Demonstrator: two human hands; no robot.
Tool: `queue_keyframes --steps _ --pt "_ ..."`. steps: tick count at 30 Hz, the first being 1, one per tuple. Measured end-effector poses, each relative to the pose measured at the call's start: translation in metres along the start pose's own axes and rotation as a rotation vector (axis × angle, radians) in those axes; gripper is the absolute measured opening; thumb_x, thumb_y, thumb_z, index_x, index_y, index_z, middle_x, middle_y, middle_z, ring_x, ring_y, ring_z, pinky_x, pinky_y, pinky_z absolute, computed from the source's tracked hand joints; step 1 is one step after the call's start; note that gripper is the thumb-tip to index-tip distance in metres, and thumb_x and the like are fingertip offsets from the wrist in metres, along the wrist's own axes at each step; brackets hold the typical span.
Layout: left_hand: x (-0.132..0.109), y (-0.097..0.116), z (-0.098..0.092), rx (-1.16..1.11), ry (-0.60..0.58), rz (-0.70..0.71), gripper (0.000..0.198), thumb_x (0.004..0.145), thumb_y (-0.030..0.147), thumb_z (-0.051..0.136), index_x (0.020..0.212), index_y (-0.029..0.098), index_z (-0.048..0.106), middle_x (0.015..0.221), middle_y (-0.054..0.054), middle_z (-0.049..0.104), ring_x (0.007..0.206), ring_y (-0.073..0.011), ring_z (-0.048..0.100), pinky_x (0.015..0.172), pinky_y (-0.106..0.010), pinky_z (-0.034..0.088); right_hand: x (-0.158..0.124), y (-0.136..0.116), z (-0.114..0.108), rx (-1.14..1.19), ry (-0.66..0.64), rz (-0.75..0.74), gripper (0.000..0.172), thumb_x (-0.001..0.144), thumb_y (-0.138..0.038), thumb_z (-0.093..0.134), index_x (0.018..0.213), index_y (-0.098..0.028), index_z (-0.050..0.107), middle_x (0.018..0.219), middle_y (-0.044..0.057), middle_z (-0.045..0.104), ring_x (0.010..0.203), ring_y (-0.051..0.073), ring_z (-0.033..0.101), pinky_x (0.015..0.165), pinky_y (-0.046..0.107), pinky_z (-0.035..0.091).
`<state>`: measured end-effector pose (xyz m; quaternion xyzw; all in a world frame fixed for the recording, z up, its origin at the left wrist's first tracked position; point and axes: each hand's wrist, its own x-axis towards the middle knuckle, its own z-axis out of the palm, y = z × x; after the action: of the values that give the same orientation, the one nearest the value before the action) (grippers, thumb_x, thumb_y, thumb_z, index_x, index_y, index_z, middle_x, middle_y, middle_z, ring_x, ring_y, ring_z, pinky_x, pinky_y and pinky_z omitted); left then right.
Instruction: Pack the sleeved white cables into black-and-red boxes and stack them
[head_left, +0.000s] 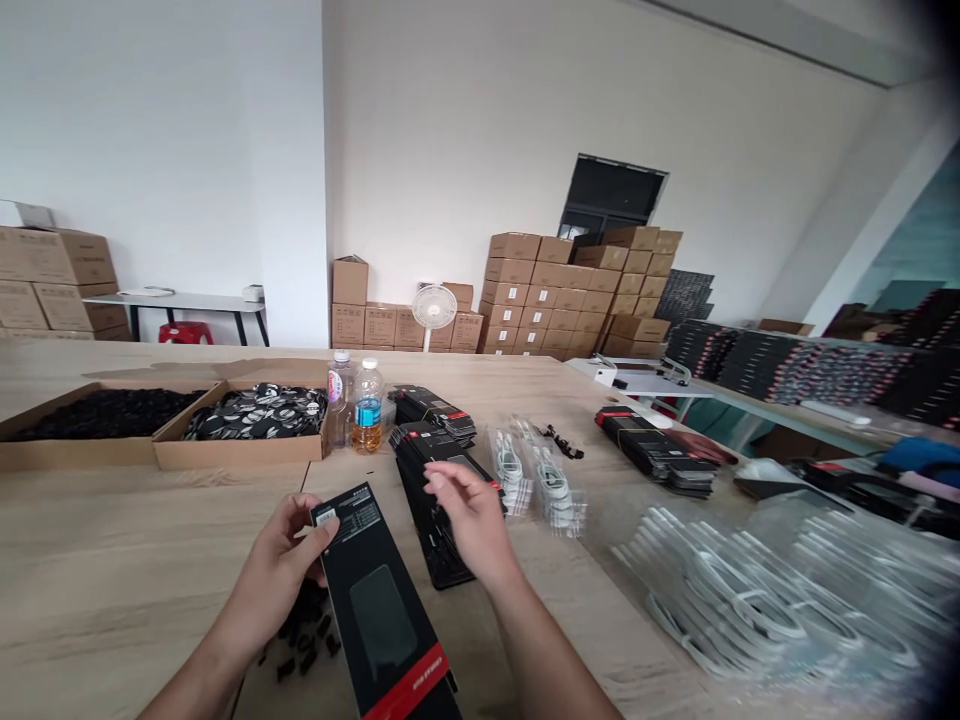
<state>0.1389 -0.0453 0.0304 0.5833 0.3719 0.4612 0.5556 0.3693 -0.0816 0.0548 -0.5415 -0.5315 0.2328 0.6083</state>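
My left hand (289,555) grips the upper end of a long black box (386,610), thumb across its printed face. The box carries a phone-shaped panel and a red band at its lower end. To its right, my right hand (471,515) is raised over a stack of flat black boxes (427,520), its fingers loosely bent. I see nothing held in it. Small black plastic pieces (304,640) lie in a loose heap beneath my left wrist, partly hidden by the arm and the box.
Two cartons stand at left, one of black pieces (112,412), one of round discs (259,412). Beside them are two bottles (367,410). Bagged white cables (735,590) lie at right, more bags (551,480) near the middle. A banded box bundle (652,450) lies beyond.
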Motion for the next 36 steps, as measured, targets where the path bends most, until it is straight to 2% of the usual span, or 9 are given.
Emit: queue_keyframes --steps 3,6,8,11,15,21,27,31,36 --pt "-0.001 -0.002 -0.006 0.313 -0.013 0.051 0.034 0.081 0.055 0.062 0.088 0.025 0.049 0.073 0.005 0.053 0.064 -0.016 0.055 0.058 -0.027 0.046 0.012 0.007 -0.041 -0.446 0.221 -0.07 0.035 0.093 -0.043 0.045 0.103 -0.019 0.069 0.098 0.009 0.073 0.084 0.023 0.066 0.079 0.037 0.052" --pt "-0.004 -0.006 -0.008 0.721 -0.016 0.137 0.019 0.085 0.043 0.055 0.084 0.024 0.054 0.074 0.001 0.06 0.068 -0.0203 0.058 0.065 -0.033 0.046 0.015 0.006 -0.095 -0.772 0.238 -0.053 0.029 0.088 -0.028 0.045 0.102 -0.017 0.069 0.103 0.012 0.071 0.091 0.025 0.065 0.082 0.038 0.049" --pt "-0.007 -0.011 -0.006 0.879 -0.063 0.252 0.014 0.082 0.026 0.052 0.094 0.024 0.06 0.099 -0.006 0.067 0.092 -0.0261 0.062 0.081 -0.04 0.049 0.012 0.0 -0.129 -0.94 0.202 -0.032 0.026 0.08 -0.017 0.051 0.097 -0.017 0.071 0.107 0.014 0.07 0.102 0.029 0.061 0.088 0.041 0.044" --pt "-0.012 -0.019 0.001 0.94 -0.297 0.464 0.068 0.066 0.003 0.048 0.128 0.03 0.057 0.147 -0.003 0.05 0.137 -0.0295 0.04 0.116 -0.053 0.028 0.008 -0.009 -0.165 -1.188 0.098 -0.002 0.028 0.07 -0.008 0.058 0.091 -0.019 0.073 0.107 0.014 0.069 0.109 0.035 0.056 0.09 0.046 0.037" --pt "-0.013 -0.034 0.009 0.939 -0.663 0.536 0.103 0.055 -0.001 0.051 0.147 0.044 0.036 0.156 0.003 0.038 0.146 -0.0347 0.026 0.119 -0.065 0.001 0.01 -0.013 -0.182 -1.381 -0.059 -0.019 0.016 0.071 -0.008 0.066 0.079 -0.02 0.073 0.098 0.012 0.071 0.104 0.032 0.057 0.087 0.042 0.034" --pt "-0.015 -0.046 0.014 0.909 -0.712 0.523 0.079 0.062 0.017 0.068 0.138 0.033 0.051 0.13 -0.011 0.06 0.129 -0.0398 0.045 0.117 -0.065 0.009 0.019 -0.026 -0.184 -1.47 -0.079 -0.104 0.013 0.085 -0.019 0.059 0.081 -0.021 0.072 0.098 0.01 0.07 0.1 0.028 0.056 0.083 0.037 0.035" --pt "-0.029 -0.002 0.02 0.809 -0.724 0.418 0.054 0.066 0.02 0.068 0.118 0.027 0.061 0.126 -0.01 0.057 0.118 -0.0319 0.051 0.106 -0.044 0.042 0.016 -0.058 -0.155 -1.348 -0.054 -0.261 0.02 0.093 -0.027 0.049 0.09 -0.022 0.068 0.099 0.009 0.069 0.097 0.025 0.056 0.087 0.036 0.04" --pt "-0.019 0.002 -0.005 0.806 -0.445 0.437 0.082 0.058 0.0 0.053 0.133 0.031 0.047 0.143 -0.005 0.047 0.135 -0.0277 0.04 0.116 -0.041 0.032 0.012 -0.061 -0.105 -1.122 -0.17 -0.267 0.016 0.088 -0.022 0.054 0.084 -0.022 0.069 0.09 0.009 0.068 0.092 0.025 0.057 0.086 0.037 0.041" --pt "0.004 -0.02 -0.05 0.971 -0.135 0.392 0.082 0.06 0.0 0.05 0.138 0.024 0.04 0.139 -0.008 0.048 0.134 -0.0271 0.042 0.113 -0.04 0.036 0.024 -0.035 -0.052 -0.947 -0.377 -0.182 0.008 0.077 -0.026 0.069 0.071 -0.024 0.073 0.073 0.003 0.07 0.071 0.02 0.062 0.067 0.03 0.045"
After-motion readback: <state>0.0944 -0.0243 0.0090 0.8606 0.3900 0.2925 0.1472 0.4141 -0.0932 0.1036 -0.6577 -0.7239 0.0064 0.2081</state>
